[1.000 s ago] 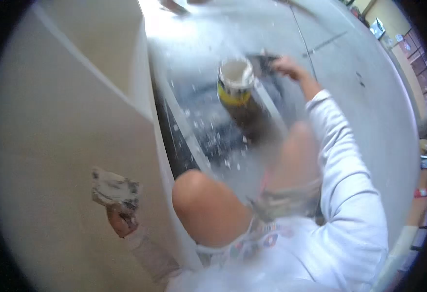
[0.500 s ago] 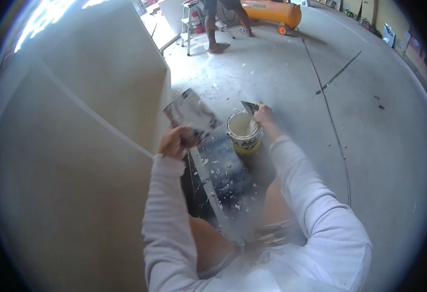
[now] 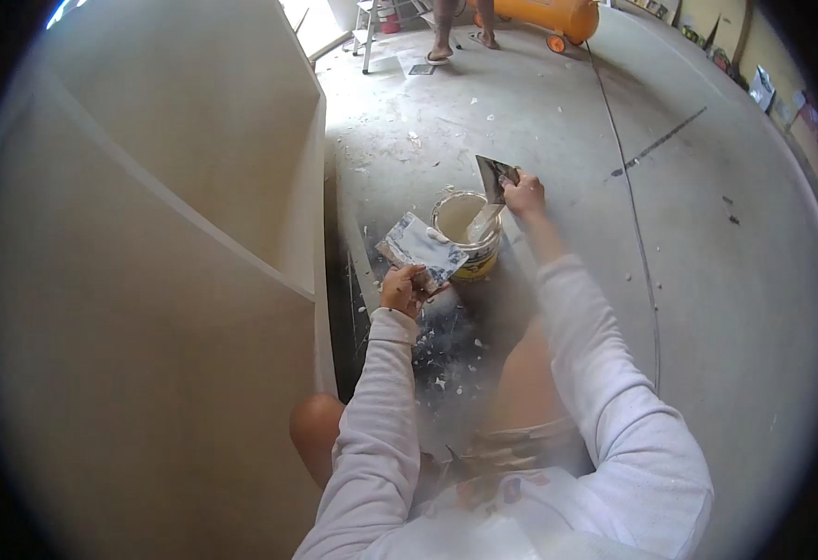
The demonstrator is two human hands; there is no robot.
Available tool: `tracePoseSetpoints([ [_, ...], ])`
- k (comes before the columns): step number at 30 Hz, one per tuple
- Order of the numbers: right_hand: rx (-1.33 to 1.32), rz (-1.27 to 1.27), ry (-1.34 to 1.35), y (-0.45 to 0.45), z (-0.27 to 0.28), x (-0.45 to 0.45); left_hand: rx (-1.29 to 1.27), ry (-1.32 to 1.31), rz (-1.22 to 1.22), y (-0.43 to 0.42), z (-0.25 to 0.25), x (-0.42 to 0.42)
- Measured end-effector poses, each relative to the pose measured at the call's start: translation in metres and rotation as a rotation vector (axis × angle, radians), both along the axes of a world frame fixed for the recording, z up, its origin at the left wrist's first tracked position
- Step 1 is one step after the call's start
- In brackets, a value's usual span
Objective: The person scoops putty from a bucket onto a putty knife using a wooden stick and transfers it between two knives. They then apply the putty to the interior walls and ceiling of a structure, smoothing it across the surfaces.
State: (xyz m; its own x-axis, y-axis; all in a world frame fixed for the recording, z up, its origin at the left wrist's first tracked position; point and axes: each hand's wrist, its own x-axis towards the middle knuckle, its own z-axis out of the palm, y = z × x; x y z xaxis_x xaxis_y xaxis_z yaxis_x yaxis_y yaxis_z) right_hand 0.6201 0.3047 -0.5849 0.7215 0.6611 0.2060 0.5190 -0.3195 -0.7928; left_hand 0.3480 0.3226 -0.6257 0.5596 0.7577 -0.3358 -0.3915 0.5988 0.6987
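Note:
My left hand (image 3: 403, 289) is closed on a flat plate (image 3: 425, 250) smeared with white and dark patches, held tilted beside the bucket. Fingers of my right hand (image 3: 525, 196) wrap round a dark-bladed scraper (image 3: 494, 177), raised over the bucket's right side. The round bucket (image 3: 479, 266) has a whitish, coated rim and a yellow lower part. A pale flat tool (image 3: 483, 222) leans inside its mouth. White splatter marks the dark strip of floor under my hands.
A large beige panel (image 3: 175, 280) rises along the left. Farther off stand a person's legs (image 3: 443, 28), a stepladder (image 3: 364, 37) and an orange tank (image 3: 544, 17) with wheels. A long cable or line (image 3: 625, 177) runs down the floor at right.
My left hand and its plate have come from the left panel to the bucket. My right hand has lifted the scraper slightly. The distant person's legs have shifted right.

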Motion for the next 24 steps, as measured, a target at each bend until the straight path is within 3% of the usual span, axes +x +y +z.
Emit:
tracePoseSetpoints([
  [2,0.114,0.033,-0.033,-0.002,0.006,-0.005,-0.025,0.012,0.046,0.008,-0.023,-0.003],
  [4,0.118,0.011,-0.130,-0.004,0.021,-0.010,0.079,0.068,-0.030,0.022,-0.049,-0.005],
  [6,0.144,-0.016,-0.242,-0.016,0.034,-0.016,0.229,-0.016,-0.011,0.021,-0.048,-0.006],
  [7,0.152,-0.015,-0.277,-0.021,0.036,-0.014,0.192,0.079,0.051,0.026,-0.061,0.002],
  [8,0.185,-0.037,-0.315,-0.026,0.044,-0.019,0.325,-0.027,-0.016,0.026,-0.068,-0.002],
  [11,0.283,-0.064,-0.383,-0.040,0.058,-0.023,0.012,0.114,0.106,0.028,-0.051,0.013],
  [13,0.391,-0.016,-0.402,-0.039,0.067,-0.027,-0.028,0.056,0.109,0.033,-0.058,0.020],
  [17,0.153,-0.077,-0.222,-0.039,0.099,-0.049,0.038,0.028,0.138,0.041,-0.063,0.029],
  [19,0.387,-0.010,-0.505,-0.036,0.099,-0.053,-0.003,0.052,0.108,0.047,-0.067,0.032],
  [24,0.494,0.059,-0.496,-0.042,0.107,-0.065,-0.017,0.112,0.074,0.042,-0.056,0.037],
])
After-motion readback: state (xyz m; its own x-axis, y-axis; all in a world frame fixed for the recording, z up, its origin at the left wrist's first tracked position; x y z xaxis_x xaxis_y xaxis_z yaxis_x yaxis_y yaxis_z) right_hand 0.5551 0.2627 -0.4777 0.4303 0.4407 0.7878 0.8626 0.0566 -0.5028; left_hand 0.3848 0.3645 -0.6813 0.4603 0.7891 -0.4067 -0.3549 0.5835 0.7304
